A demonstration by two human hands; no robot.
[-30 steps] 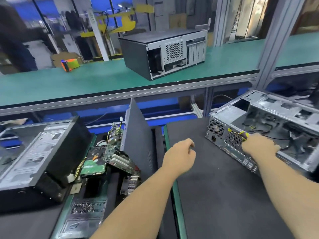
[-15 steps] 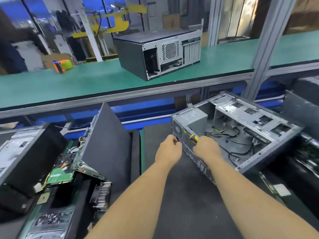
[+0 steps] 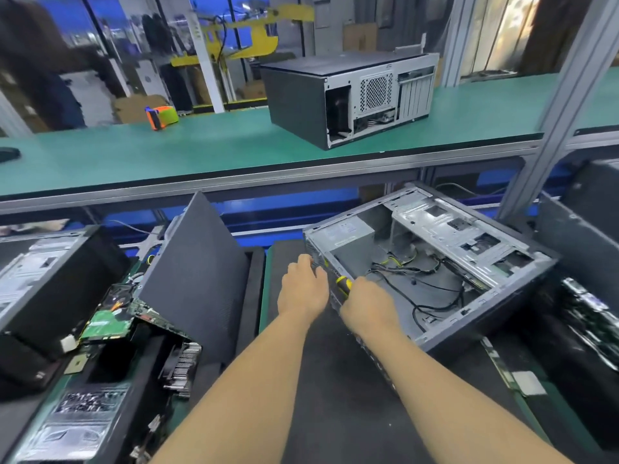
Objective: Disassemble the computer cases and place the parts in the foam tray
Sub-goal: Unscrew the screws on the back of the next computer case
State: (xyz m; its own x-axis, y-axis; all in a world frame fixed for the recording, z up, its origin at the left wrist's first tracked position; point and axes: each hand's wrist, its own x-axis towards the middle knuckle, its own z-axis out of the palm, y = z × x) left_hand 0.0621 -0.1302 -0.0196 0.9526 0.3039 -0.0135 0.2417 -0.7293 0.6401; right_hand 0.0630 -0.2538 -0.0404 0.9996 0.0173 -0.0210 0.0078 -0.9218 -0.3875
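Note:
An open grey computer case [image 3: 469, 242] lies on its side on the black foam mat [image 3: 335, 396], with its power supply [image 3: 341, 234] and loose cables [image 3: 425, 283] showing inside. My right hand [image 3: 366, 304] grips a yellow-and-black screwdriver [image 3: 344, 285] at the case's near rear corner. My left hand [image 3: 303, 288] rests against that same rear panel, just left of the screwdriver; its fingertips are hidden behind the hand. To the left, a foam tray [image 3: 248, 296] holds a leaning black side panel [image 3: 197, 272], circuit boards [image 3: 107, 324] and a heatsink [image 3: 182, 366].
Another gutted case [image 3: 43, 279] lies at the far left. A closed case [image 3: 348, 95] and an orange-and-green tape dispenser [image 3: 160, 117] stand on the green upper shelf [image 3: 167, 155]. A metal post [image 3: 562, 105] rises at the right, with dark cases [image 3: 582, 262] beside it.
The open case has come leftward and nearer to me. My left hand moved from the bare mat to the case's rear panel. My right hand keeps the screwdriver.

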